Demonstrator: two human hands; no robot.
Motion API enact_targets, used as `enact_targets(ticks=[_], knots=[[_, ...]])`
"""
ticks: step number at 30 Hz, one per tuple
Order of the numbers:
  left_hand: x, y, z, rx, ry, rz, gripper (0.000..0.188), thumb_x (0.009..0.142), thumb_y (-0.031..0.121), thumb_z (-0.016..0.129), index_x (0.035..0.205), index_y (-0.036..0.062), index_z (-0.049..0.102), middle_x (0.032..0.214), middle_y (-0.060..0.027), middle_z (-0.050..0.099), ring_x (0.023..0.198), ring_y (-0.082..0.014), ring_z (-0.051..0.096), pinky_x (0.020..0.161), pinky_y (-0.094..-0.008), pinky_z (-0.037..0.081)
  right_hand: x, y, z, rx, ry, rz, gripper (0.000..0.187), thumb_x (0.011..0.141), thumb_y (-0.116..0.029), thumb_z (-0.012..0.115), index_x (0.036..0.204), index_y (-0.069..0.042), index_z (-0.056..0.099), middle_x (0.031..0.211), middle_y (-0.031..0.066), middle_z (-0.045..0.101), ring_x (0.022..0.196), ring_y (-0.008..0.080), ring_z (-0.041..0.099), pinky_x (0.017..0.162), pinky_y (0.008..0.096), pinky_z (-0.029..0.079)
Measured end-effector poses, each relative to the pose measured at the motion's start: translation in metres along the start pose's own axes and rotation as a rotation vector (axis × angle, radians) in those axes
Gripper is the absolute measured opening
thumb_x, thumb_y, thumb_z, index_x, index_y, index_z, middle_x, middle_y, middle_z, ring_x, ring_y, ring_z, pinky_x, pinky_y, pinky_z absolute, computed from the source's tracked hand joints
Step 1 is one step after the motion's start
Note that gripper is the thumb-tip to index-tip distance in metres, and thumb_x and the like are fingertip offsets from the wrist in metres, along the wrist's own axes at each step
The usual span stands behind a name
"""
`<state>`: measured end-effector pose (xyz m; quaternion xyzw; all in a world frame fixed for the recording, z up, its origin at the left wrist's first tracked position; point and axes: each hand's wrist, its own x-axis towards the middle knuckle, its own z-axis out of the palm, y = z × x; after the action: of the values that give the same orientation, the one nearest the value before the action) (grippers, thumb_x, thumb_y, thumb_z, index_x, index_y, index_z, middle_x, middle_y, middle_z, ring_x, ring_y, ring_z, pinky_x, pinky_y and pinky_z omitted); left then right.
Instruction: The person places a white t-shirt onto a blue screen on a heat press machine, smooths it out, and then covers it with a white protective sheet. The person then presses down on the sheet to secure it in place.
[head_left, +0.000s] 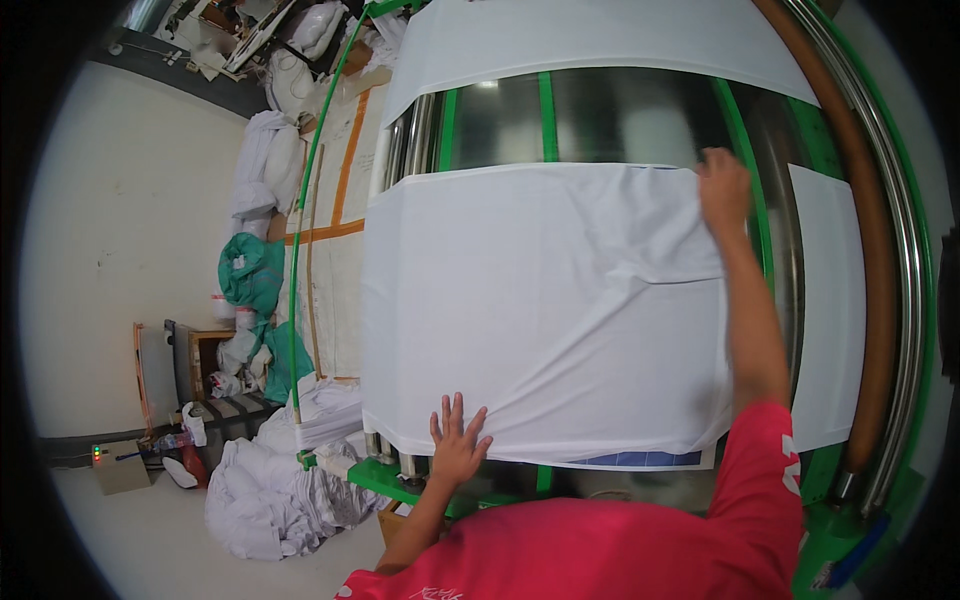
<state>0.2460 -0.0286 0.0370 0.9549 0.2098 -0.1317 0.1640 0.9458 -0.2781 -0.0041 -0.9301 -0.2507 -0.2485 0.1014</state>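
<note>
A white fabric sheet lies over a machine's flat bed, with creases fanning out toward its right side. My left hand rests open on the near left part of the fabric, fingers spread. At the far right corner my right hand is closed on the fabric's edge, drawing folds into it. Beneath the near edge a strip of blue printed sheet peeks out; the rest of it is covered.
Green bands cross the shiny metal surface beyond the fabric. A brown roller and steel bars run along the right. White cloth bundles sit on the floor at left, beside a green pole.
</note>
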Motion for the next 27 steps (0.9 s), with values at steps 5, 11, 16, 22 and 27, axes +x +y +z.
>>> enact_targets(ticks=[5, 11, 16, 22, 27], knots=[[-0.005, -0.001, 0.005, -0.01, 0.011, -0.018, 0.065, 0.113, 0.052, 0.061, 0.173, 0.0283, 0.052, 0.191, -0.0225, 0.013, 0.177, -0.0474, 0.007, 0.136, -0.0713, 0.004, -0.042, -0.132, -0.02, 0.227, -0.428, -0.203, 0.065, 0.113, -0.051, 0.062, 0.17, -0.022, 0.054, 0.181, 0.0155, 0.044, 0.168, 0.0417, 0.037, 0.137, 0.0622, 0.026], [0.0, -0.002, -0.003, -0.037, 0.004, 0.006, 0.069, 0.112, 0.051, 0.063, 0.175, 0.0272, 0.046, 0.191, -0.0244, 0.012, 0.176, -0.0497, 0.009, 0.135, -0.0723, 0.004, -0.011, -0.129, 0.002, 0.129, -0.482, -0.076, 0.068, 0.117, -0.058, 0.054, 0.18, -0.038, 0.038, 0.19, 0.0119, 0.025, 0.175, 0.0443, 0.019, 0.138, 0.0715, 0.013], [-0.001, 0.0, 0.001, -0.06, 0.006, -0.015, 0.067, 0.112, 0.051, 0.063, 0.174, 0.0271, 0.05, 0.191, -0.0241, 0.014, 0.176, -0.0495, 0.009, 0.135, -0.0717, 0.003, -0.01, -0.115, 0.009, 0.252, -0.399, -0.119, 0.068, 0.116, -0.054, 0.058, 0.179, -0.033, 0.041, 0.188, 0.0151, 0.029, 0.174, 0.0403, 0.025, 0.141, 0.0623, 0.017], [-0.002, 0.001, 0.005, -0.05, 0.037, -0.02, 0.064, 0.112, 0.05, 0.063, 0.171, 0.0272, 0.054, 0.19, -0.0241, 0.017, 0.176, -0.0496, 0.011, 0.136, -0.0713, 0.003, -0.022, -0.059, 0.003, 0.188, -0.184, -0.017, 0.055, 0.113, -0.037, 0.064, 0.16, -0.01, 0.06, 0.164, 0.0207, 0.057, 0.154, 0.0398, 0.052, 0.13, 0.0537, 0.04], [-0.001, 0.001, 0.006, -0.033, 0.044, -0.019, 0.064, 0.112, 0.05, 0.063, 0.171, 0.0267, 0.054, 0.19, -0.024, 0.017, 0.176, -0.0493, 0.011, 0.135, -0.0711, 0.002, -0.011, -0.01, -0.002, 0.141, -0.1, 0.082, 0.031, 0.107, -0.019, 0.065, 0.134, -0.006, 0.074, 0.135, 0.0156, 0.071, 0.125, 0.0373, 0.068, 0.106, 0.0539, 0.055]])
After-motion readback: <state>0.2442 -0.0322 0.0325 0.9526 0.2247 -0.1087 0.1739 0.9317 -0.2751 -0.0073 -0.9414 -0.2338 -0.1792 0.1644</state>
